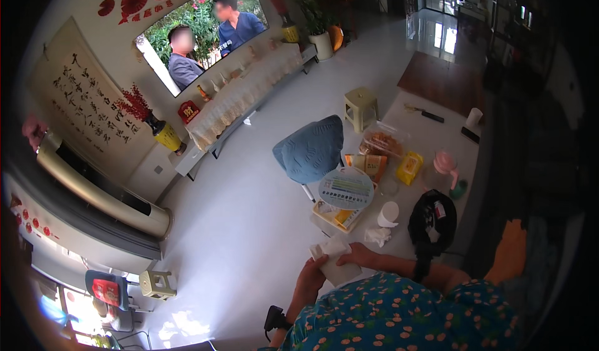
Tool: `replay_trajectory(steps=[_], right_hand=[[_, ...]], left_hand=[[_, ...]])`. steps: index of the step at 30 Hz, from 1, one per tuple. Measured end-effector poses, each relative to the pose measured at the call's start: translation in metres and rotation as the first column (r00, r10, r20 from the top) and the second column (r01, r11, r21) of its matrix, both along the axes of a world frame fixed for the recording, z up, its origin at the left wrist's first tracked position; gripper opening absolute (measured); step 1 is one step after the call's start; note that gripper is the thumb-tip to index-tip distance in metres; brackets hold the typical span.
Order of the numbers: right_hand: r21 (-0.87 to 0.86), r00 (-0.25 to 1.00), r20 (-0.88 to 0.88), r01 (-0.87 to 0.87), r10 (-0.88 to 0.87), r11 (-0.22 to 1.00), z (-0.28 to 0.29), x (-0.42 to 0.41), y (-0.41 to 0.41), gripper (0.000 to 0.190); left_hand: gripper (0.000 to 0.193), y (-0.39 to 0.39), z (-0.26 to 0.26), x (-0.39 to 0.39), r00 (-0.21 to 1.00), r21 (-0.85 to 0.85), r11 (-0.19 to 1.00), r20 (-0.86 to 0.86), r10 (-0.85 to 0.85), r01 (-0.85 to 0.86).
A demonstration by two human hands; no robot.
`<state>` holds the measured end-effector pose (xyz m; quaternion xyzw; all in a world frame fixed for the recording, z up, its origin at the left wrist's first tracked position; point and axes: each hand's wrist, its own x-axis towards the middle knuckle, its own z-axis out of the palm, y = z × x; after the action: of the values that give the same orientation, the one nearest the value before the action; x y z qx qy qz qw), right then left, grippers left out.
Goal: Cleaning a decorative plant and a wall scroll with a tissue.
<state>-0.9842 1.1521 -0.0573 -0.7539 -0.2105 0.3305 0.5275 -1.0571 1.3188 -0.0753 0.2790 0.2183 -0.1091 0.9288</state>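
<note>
In front of my patterned blue-green top, both hands grip a pale, flat rectangular piece [343, 272]. It could be a folded cloth or a paper packet; I cannot tell which. Thin white tissue-like material [336, 245] sticks out at its far end. My left hand [313, 274] pinches the near left side, thumb on top. My right hand [359, 256] holds the opposite side, its thumb close to the left one. Just beyond the right hand, a crumpled white tissue [377, 236] lies on the table beside a white paper roll [388, 213].
A black bag-lined container [431, 231] stands right of the roll. Farther along are a tray [350, 228], a round fan [346, 188], a yellow wipes pack [409, 168] and a clear snack box [383, 140]. A blue-covered chair [311, 150] and plastic stool [361, 107] stand beside the table.
</note>
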Motion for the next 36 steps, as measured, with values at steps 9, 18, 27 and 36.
replay_trajectory(steps=[9,18,27,36], right_hand=[[-0.052,0.999,0.044,0.007,-0.005,0.999,-0.003,-0.002,0.013,0.037],[-0.007,0.989,0.14,0.045,-0.043,0.999,-0.007,0.005,0.025,0.042],[0.035,0.999,-0.013,0.038,-0.038,0.999,0.006,-0.007,0.031,0.028],[-0.002,0.994,-0.107,-0.013,0.013,1.0,0.002,-0.011,0.025,0.021]], left_hand=[[0.035,0.011,-0.008,-0.003,0.998,0.044,0.997,0.014,0.056,-0.057],[0.034,0.023,-0.012,-0.009,0.997,0.103,0.994,0.065,0.04,-0.046],[0.035,0.033,-0.024,-0.02,0.998,0.05,0.997,-0.003,0.062,-0.062],[0.037,0.035,-0.011,-0.026,0.992,0.052,0.993,-0.071,0.107,-0.103]])
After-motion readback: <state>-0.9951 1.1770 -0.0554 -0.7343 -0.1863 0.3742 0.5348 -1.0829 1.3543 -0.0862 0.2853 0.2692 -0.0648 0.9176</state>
